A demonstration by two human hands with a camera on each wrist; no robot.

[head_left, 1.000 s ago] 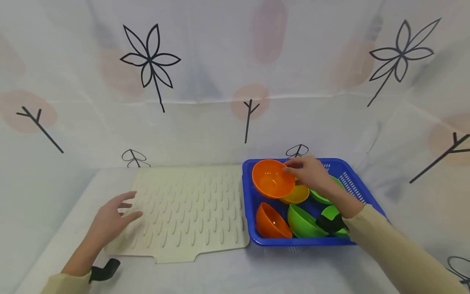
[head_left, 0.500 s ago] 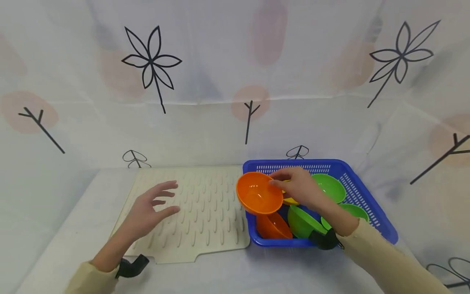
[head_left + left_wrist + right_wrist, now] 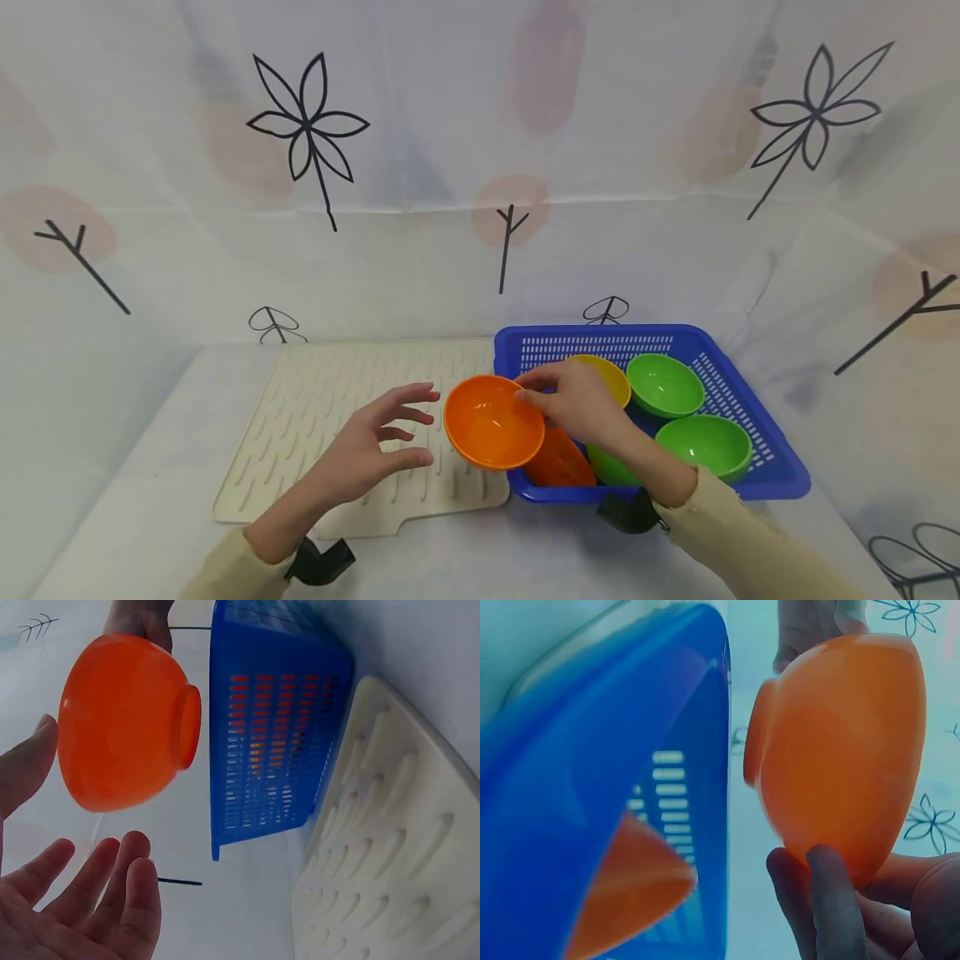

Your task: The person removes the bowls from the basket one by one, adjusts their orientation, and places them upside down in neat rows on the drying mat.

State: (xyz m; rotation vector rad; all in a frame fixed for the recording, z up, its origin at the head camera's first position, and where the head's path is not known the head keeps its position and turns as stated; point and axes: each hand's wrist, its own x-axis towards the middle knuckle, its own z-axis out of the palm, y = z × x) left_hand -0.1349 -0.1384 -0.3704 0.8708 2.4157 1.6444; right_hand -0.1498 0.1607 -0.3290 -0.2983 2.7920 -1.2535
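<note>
My right hand (image 3: 581,402) pinches the right rim of an orange bowl (image 3: 491,425), holding it in the air over the left edge of a blue basket (image 3: 501,350). In the right wrist view, fingers (image 3: 832,900) press the outside of the bowl (image 3: 840,750). My left hand (image 3: 367,442) hovers left of the bowl over a cream ridged mat (image 3: 300,417), fingers spread and thumb apart. From the left wrist view, a gap shows between the left fingers (image 3: 97,892) and the bowl (image 3: 127,727); the thumb is near its edge.
Inside the basket lie a yellow bowl (image 3: 609,379), another orange bowl (image 3: 558,467) tilted on its side, and several green bowls (image 3: 666,385), one partly hidden by my right arm. A patterned cloth (image 3: 405,167) hangs behind the white table surface (image 3: 450,567).
My right hand has carried the orange bowl leftward and toward me, from above the basket to its left edge. My left hand has moved right across the mat, close to the bowl.
</note>
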